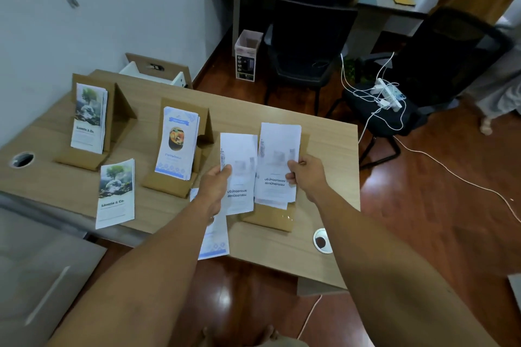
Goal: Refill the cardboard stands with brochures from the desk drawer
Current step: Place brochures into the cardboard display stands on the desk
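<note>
Three cardboard stands sit on the wooden desk (324,132). The left stand (118,110) holds tree-picture brochures, and the middle stand (204,132) holds blue-bordered food brochures. At the right stand (270,218), my right hand (306,175) grips a stack of white brochures (277,163) resting in it. My left hand (215,184) holds a second bunch of the same white brochures (239,175) just left of that stand. A loose tree brochure pile (115,193) lies near the desk's front edge. Under my left forearm lies a blue-bordered pile (214,242). The open drawer (153,72) shows behind the desk.
A person sits in a black chair (307,36) at the far desk. A second chair (423,87) at the right carries a power strip and white cables. A small box (246,56) stands on the floor. Cable holes (322,241) mark the desk. A grey cabinet (42,267) stands at lower left.
</note>
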A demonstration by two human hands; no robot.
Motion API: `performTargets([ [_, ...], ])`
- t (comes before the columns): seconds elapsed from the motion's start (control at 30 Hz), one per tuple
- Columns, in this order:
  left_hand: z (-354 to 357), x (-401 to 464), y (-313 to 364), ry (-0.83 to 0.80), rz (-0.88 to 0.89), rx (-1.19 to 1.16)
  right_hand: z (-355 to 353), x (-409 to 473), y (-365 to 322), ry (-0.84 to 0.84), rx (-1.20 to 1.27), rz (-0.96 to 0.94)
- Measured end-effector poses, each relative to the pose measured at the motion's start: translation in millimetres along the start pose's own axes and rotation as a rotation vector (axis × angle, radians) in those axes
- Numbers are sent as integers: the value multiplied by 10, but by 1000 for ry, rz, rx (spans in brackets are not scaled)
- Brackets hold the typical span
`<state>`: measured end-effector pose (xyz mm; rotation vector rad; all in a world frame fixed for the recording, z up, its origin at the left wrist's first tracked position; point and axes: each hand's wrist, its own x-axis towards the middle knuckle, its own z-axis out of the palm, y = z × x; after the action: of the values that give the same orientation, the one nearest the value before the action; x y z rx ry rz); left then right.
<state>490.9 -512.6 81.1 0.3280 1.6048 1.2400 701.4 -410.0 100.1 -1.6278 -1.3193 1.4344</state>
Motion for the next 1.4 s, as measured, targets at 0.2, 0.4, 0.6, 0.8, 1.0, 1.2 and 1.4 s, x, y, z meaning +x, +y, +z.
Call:
performTargets([
  [0.2, -298, 36, -48, 126, -52, 42, 61, 108, 112, 24, 6, 18],
  [0.4, -425, 59, -177, 117, -9, 3, 190, 92, 328, 73, 11, 69],
  [0.6, -442, 50, -218, 117, -31, -24, 269, 152, 436, 172, -11, 82],
  [0.8, -419, 32, -190, 114, -62, -53, 267, 111, 466, 134, -263, 28],
  [1.0, -388, 9, -172, 82, -80, -58, 247, 48, 480, 97, -630, 13],
  [1.2, -357, -31, -178, 60, -99, -73, 300, -105, 561, -7, -802, 104],
  [1.4, -378, -47, -195, 49, -99, -85, 361, -233, 665, -57, -921, 87],
])
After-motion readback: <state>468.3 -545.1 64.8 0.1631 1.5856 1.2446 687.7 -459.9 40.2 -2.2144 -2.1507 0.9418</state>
